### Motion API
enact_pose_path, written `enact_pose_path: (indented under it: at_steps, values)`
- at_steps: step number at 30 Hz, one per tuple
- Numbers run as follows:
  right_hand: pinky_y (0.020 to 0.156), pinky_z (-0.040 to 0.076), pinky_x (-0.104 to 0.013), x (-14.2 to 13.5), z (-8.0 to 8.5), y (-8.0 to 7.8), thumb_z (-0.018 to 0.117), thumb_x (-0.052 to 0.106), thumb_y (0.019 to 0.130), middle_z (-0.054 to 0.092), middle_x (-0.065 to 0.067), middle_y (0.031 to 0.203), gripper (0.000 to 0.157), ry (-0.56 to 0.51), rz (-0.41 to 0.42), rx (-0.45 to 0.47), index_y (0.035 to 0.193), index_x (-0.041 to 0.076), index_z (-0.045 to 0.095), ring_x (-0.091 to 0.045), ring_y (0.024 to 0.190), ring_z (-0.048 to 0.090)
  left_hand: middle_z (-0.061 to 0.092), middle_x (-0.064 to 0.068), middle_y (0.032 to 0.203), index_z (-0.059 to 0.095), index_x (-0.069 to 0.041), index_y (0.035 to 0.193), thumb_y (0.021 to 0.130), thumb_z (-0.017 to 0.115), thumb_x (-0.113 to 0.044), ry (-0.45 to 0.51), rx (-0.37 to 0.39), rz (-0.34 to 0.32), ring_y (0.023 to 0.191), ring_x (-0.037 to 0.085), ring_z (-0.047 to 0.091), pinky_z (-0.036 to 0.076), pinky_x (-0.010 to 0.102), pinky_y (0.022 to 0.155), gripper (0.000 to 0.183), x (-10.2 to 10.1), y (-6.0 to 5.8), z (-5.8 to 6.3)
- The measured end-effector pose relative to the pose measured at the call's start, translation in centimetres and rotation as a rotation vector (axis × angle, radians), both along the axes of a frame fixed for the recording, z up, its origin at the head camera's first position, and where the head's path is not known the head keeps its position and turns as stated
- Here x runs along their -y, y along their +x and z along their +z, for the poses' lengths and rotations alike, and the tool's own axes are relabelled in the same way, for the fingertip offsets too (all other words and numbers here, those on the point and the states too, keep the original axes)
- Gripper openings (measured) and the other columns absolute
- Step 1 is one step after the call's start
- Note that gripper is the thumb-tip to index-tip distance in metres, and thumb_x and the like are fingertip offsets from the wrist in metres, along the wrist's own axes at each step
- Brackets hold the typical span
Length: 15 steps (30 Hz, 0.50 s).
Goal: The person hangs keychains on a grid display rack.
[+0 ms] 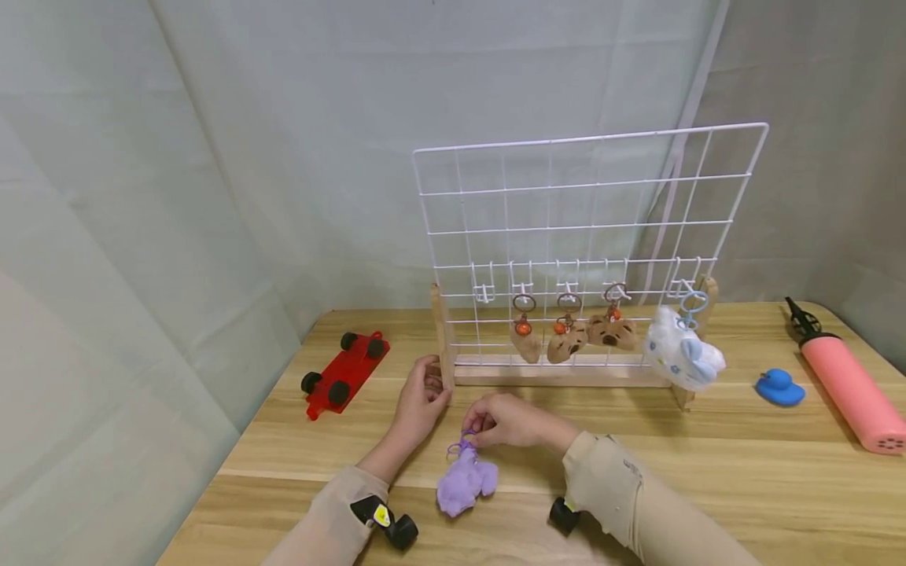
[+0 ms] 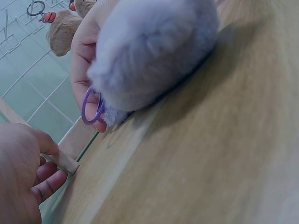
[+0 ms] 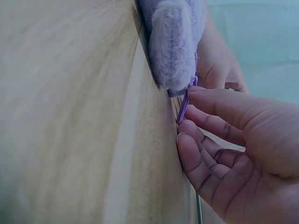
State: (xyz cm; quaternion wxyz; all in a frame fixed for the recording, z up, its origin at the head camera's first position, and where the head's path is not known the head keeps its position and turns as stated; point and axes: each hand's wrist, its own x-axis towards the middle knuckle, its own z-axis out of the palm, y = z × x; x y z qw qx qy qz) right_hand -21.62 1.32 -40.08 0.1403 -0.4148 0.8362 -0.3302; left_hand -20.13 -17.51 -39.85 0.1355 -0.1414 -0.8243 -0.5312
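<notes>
In the head view a purple plush keychain (image 1: pixel 463 481) lies on the wooden table. My right hand (image 1: pixel 510 422) pinches its purple ring (image 3: pixel 183 108) between thumb and fingers, close over the tabletop. To the left, my left hand (image 1: pixel 419 401) grips the left wooden foot (image 2: pixel 67 163) of a white wire grid rack (image 1: pixel 587 228), thumb on one side and fingers on the other. Several hooks on the grid carry brown plush keychains (image 1: pixel 568 343) and a white plush keychain (image 1: pixel 681 350). The leftmost hook (image 1: pixel 484 292) has nothing hanging from it.
A red toy car (image 1: pixel 348 374) lies wheels up on the left of the table (image 1: pixel 708 487). At the right are a blue rubber duck (image 1: pixel 780 387) and a pink hand pump (image 1: pixel 852 389). A pale curtain (image 1: pixel 297 157) hangs behind the rack.
</notes>
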Motion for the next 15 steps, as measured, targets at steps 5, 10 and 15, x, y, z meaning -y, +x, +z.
enact_pose_path:
  at_steps: [5,10,15]
  values:
    - [0.071,0.046,-0.015,0.1,-0.1,0.0,0.069,0.014,0.086,0.064,0.001,0.085,0.013,0.010,-0.007,-0.003,0.097,0.008,0.068,0.001,0.077,0.052,0.056,0.032,0.105,0.040,0.012,0.125,0.081,0.059,0.017,-0.001,0.001,0.010,0.087,0.037,0.059,0.050,0.018,0.064,0.049,0.4,-1.2,-1.6]
    - [0.070,0.047,-0.015,0.1,-0.1,0.1,0.072,0.014,0.083,0.065,0.000,0.084,0.014,-0.004,-0.030,0.029,0.094,0.008,0.067,0.001,0.074,0.053,0.057,0.027,0.105,0.041,0.007,0.127,0.081,0.061,0.015,0.005,-0.008,0.024,0.086,0.030,0.060,0.049,0.016,0.062,0.051,0.8,-2.3,-3.3]
    - [0.066,0.048,-0.015,0.0,-0.1,0.1,0.075,0.010,0.079,0.065,0.000,0.079,0.017,-0.033,-0.043,0.063,0.091,0.006,0.063,0.001,0.070,0.053,0.058,0.025,0.105,0.042,0.005,0.127,0.081,0.062,0.013,0.027,-0.009,0.012,0.085,0.025,0.059,0.049,0.016,0.063,0.050,1.0,-2.5,-3.6]
